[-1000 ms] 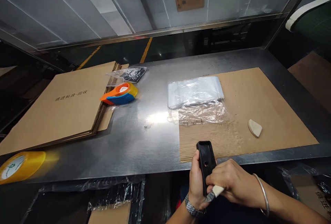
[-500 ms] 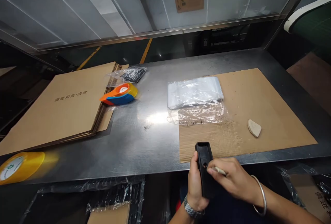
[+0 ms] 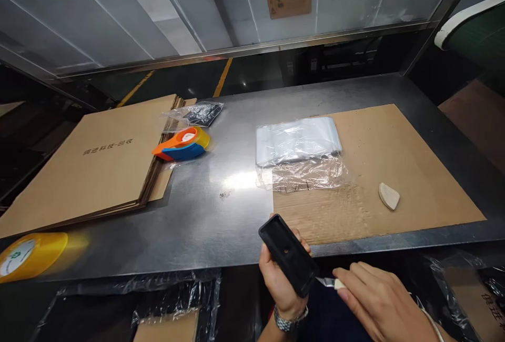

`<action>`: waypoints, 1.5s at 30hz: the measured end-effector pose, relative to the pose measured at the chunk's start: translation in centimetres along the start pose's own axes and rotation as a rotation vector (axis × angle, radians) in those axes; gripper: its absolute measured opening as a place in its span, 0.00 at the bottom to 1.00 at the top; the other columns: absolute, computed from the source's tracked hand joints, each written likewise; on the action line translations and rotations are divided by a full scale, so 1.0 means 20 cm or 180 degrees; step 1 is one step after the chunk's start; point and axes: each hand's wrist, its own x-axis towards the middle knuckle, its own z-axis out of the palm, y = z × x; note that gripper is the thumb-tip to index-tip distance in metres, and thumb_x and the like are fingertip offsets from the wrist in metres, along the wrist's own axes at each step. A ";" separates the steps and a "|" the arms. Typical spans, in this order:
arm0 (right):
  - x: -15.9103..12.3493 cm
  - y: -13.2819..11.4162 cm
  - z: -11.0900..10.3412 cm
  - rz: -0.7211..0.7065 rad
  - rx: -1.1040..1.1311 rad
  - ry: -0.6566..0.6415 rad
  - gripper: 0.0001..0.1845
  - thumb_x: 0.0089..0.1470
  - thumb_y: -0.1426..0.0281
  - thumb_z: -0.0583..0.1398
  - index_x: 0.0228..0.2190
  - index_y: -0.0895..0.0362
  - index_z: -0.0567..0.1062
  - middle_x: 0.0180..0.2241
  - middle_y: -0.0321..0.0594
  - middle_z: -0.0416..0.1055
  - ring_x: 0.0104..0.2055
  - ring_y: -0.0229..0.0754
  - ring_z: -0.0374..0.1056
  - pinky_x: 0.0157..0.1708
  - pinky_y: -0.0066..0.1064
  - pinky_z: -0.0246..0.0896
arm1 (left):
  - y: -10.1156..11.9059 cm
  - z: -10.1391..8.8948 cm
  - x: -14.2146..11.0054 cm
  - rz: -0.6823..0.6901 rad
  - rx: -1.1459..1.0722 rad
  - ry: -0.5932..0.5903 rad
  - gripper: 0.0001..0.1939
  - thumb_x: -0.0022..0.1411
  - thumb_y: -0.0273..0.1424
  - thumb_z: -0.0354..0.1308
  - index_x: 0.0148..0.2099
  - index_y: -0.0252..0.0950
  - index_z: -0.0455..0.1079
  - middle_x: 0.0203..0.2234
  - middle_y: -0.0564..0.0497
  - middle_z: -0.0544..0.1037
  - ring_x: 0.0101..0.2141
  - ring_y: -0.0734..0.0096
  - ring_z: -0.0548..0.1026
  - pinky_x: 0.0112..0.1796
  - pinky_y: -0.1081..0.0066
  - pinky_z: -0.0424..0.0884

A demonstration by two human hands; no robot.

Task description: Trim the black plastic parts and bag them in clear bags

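My left hand (image 3: 278, 281) wraps around a black rectangular tray-like part (image 3: 287, 250), its hollow side facing up and a small hole in its floor. The part tilts, with its far end to the left. In my right hand (image 3: 379, 300) is a small knife (image 3: 328, 282) with a pale handle and a short metal blade. Its tip is at the near right corner of the black part; whether it touches cannot be made out. A wedge-shaped cream block (image 3: 389, 196) lies on the cardboard sheet (image 3: 426, 173) to the right.
Clear plastic bags (image 3: 298, 142) lie partly on the cardboard. At left are stacked cardboard sheets (image 3: 106, 158), an orange and blue tape dispenser (image 3: 181, 144), a bagged black item (image 3: 204, 114) and a yellow tape roll (image 3: 33, 255). The metal table (image 3: 197, 226) ends just before my hands.
My left hand has turned the black part, swinging its far end leftward. My right hand has moved from the hole area to the near right corner, and the knife blade now shows.
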 end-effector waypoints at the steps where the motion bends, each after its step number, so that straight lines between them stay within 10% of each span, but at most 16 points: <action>1: 0.00 0.00 0.00 -0.0023 -0.0127 0.0104 0.16 0.62 0.68 0.44 0.38 0.57 0.69 0.25 0.37 0.66 0.26 0.39 0.64 0.24 0.29 0.57 | 0.00 0.00 0.00 0.0054 -0.0023 -0.0006 0.19 0.60 0.43 0.42 0.44 0.40 0.68 0.24 0.49 0.71 0.23 0.69 0.68 0.25 0.71 0.66; 37: -0.01 0.02 0.04 -0.0171 -0.0788 0.0285 0.20 0.64 0.67 0.40 0.41 0.58 0.69 0.22 0.36 0.66 0.23 0.38 0.64 0.23 0.30 0.51 | 0.00 -0.01 -0.02 0.0072 0.0089 0.0142 0.24 0.60 0.41 0.42 0.57 0.43 0.57 0.26 0.49 0.71 0.23 0.68 0.69 0.25 0.70 0.67; 45: 0.02 0.03 -0.01 -0.0059 -0.0469 0.0024 0.20 0.64 0.68 0.40 0.23 0.55 0.62 0.17 0.32 0.63 0.17 0.36 0.61 0.18 0.30 0.42 | 0.01 0.00 0.00 -0.0163 0.0174 0.0103 0.23 0.60 0.41 0.43 0.54 0.39 0.60 0.25 0.49 0.70 0.21 0.70 0.68 0.23 0.72 0.66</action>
